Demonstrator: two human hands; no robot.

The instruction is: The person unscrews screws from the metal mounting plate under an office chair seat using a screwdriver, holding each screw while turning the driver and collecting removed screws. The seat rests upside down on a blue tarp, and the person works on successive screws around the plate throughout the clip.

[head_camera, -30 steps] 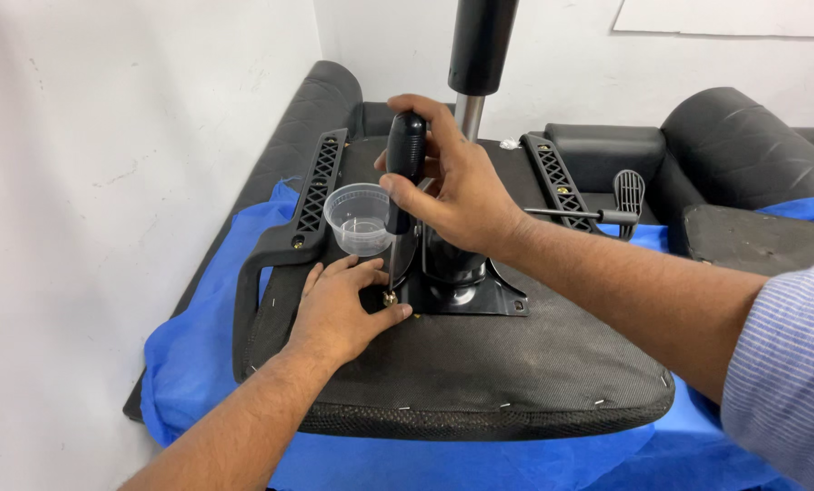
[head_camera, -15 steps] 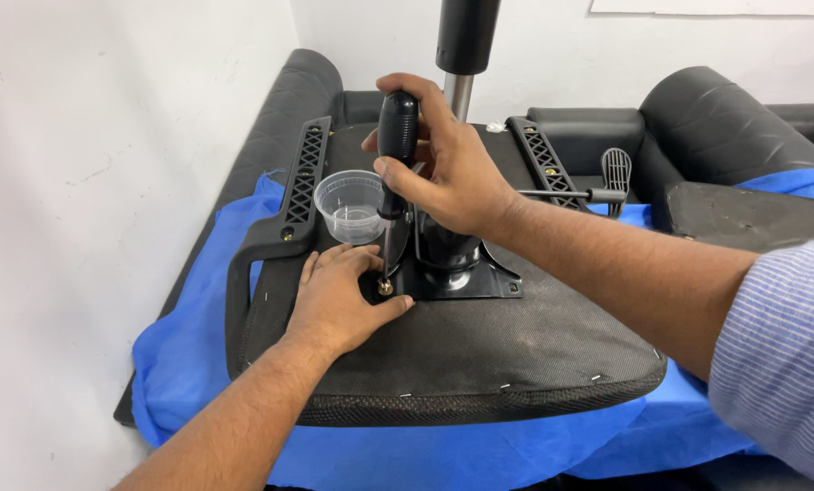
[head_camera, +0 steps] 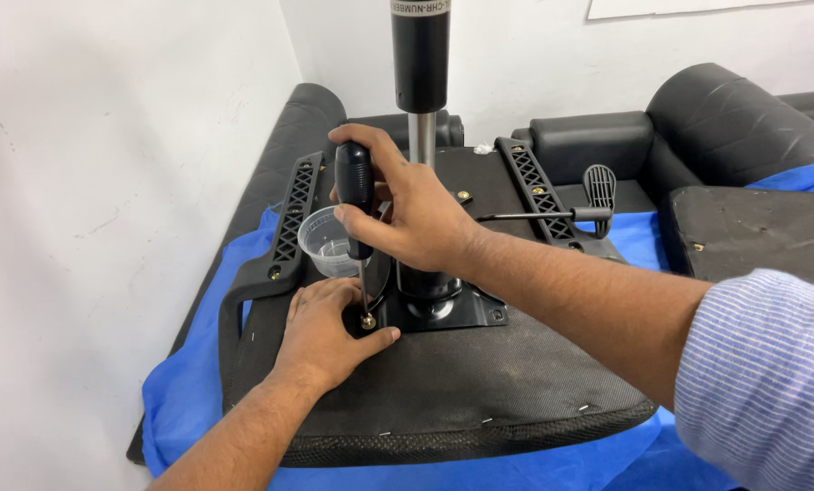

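An upturned office-chair seat (head_camera: 480, 400) lies bottom-up on a blue sheet (head_camera: 184, 409) so that its underside faces the camera and the fittings can be reached from above. The right hand (head_camera: 407, 214) is wrapped tight around the black handle of a screwdriver (head_camera: 354, 195), all fingers curled shut on it, and holds the tool nearly upright so the shaft runs straight down onto a brass-coloured screw (head_camera: 368, 321) at the near left corner of the black metal mechanism plate (head_camera: 443, 314). The left hand (head_camera: 330, 332) rests flat on the seat's rough black underside just beside that corner, its thumb and forefinger loosely spread on either side of the screw and the tip of the shaft, gripping nothing firmly; placed so, it seems to steady the tip and keep the screw from tipping. Out of the plate's middle rises the gas-lift column (head_camera: 420, 82), upright and passing just right of the screwdriver handle. A small clear plastic cup (head_camera: 327, 244) stands on the seat just far of the left hand, within easy reach; what it contains I cannot tell. The black armrest brackets (head_camera: 291, 223) run along the left and right edges, and a lever with a paddle-shaped grip (head_camera: 600, 186) sticks out to the right. Further black chair parts lie far right.
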